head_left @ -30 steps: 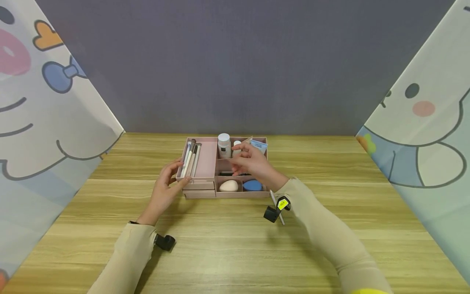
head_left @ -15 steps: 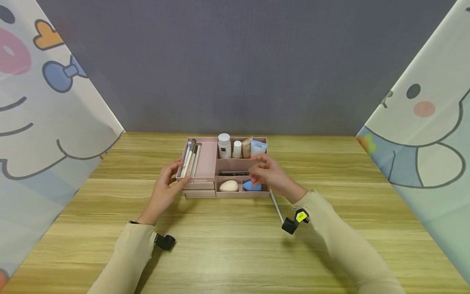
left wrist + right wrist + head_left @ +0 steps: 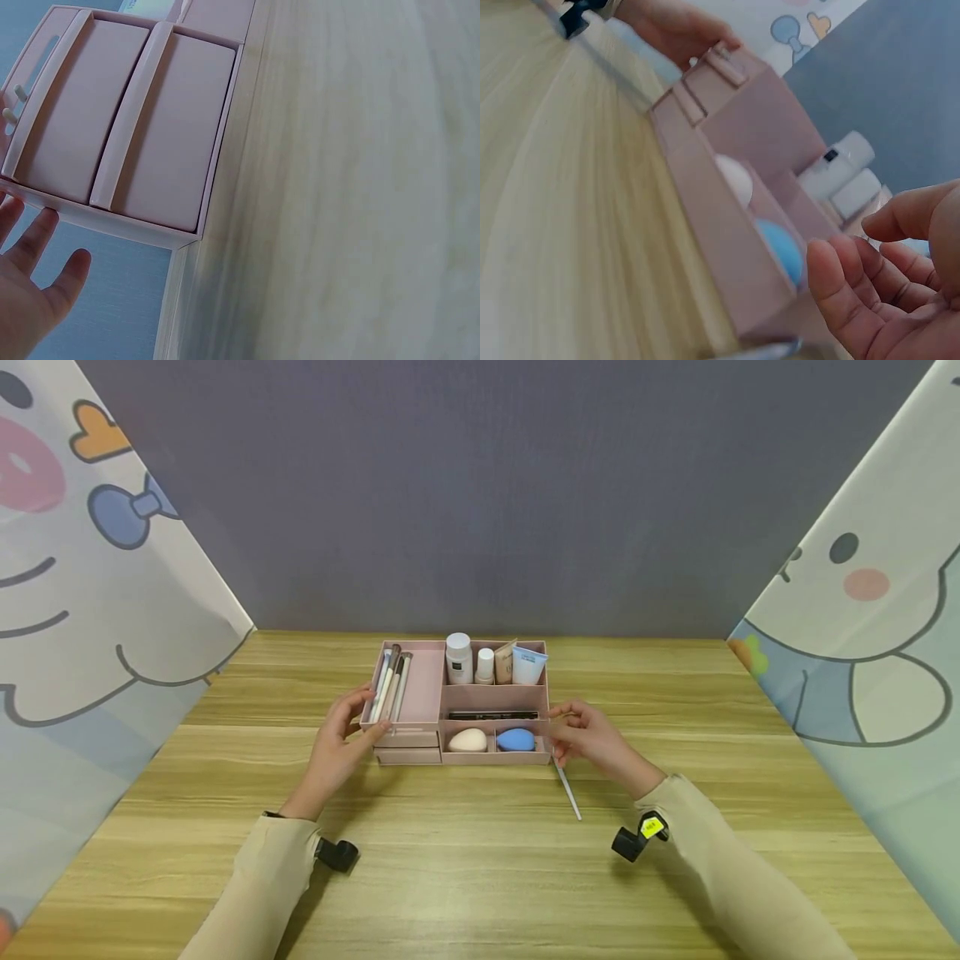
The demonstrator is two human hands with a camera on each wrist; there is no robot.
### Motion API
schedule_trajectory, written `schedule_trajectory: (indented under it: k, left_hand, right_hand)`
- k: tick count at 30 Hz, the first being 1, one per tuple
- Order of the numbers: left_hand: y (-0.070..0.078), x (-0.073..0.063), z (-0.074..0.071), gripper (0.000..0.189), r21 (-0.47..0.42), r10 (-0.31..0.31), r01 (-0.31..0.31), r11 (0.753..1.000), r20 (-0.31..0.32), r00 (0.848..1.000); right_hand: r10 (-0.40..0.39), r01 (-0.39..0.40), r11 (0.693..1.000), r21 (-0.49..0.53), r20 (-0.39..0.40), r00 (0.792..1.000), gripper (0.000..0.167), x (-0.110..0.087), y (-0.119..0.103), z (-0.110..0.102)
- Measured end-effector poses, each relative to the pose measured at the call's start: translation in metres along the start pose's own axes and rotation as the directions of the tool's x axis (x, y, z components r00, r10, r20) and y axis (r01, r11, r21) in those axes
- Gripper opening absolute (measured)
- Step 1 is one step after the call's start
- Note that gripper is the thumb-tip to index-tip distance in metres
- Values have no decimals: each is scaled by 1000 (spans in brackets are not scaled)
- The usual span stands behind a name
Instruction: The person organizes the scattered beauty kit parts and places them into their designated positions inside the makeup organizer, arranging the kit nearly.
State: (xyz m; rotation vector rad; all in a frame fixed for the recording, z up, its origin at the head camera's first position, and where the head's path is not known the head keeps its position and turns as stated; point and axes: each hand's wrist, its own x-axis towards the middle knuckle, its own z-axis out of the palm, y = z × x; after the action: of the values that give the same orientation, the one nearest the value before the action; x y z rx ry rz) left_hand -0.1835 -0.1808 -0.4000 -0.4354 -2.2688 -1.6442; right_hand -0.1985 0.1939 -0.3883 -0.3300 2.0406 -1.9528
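A pink cosmetics organizer (image 3: 495, 758) stands on the wooden table. My left hand (image 3: 337, 743) rests against its left side, thumb at the front edge; in the left wrist view the fingers look extended. Makeup brushes (image 3: 392, 681) lie in the upper left tray. My right hand (image 3: 592, 742) is beside the organizer's right front corner, fingers loosely bent with nothing visible between them. Just below that hand a thin white stick (image 3: 570, 793) lies on the table; its upper end is partly hidden. A dark slim item (image 3: 493, 715) lies in the middle compartment.
At the back right of the organizer stand a white bottle (image 3: 459, 662), a smaller white-capped bottle (image 3: 485, 667), a beige tube (image 3: 504, 663) and a pale blue tube (image 3: 528, 667). A cream sponge (image 3: 468, 741) and a blue sponge (image 3: 516, 740) fill the front compartments. A grey panel rises behind.
My right hand has moved right and toward me, from above the organizer's compartments to beside its right front corner. The dark slim item and the tubes are uncovered. My left hand stays put.
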Motion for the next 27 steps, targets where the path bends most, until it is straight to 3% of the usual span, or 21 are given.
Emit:
schedule_trajectory:
  k: [5,10,16,23,27]
  left_hand:
    - [-1,0,0,45,-3,-11,11,1000,8,1000]
    - [-1,0,0,45,-3,-11,11,1000,10,1000]
    - [-2,0,0,45,-6,-4,4,1000,5,1000]
    - [-2,1,0,46,1,-12,12,1000,8,1000]
    - [-2,1,0,45,-2,-9,9,1000,8,1000]
  right_hand:
    - [28,-31,996,-89,-30,999,34,-5,13,-10]
    - [121,-122,975,-185,-17,992,35,-8,24,-16]
    - [195,-182,931,-318,8,981,39,-10,29,-17]
    - [209,-181,856,-485,4,978,39,-12,26,-12]
    - [236,-201,834,-514,3,972,32,-11,22,-9]
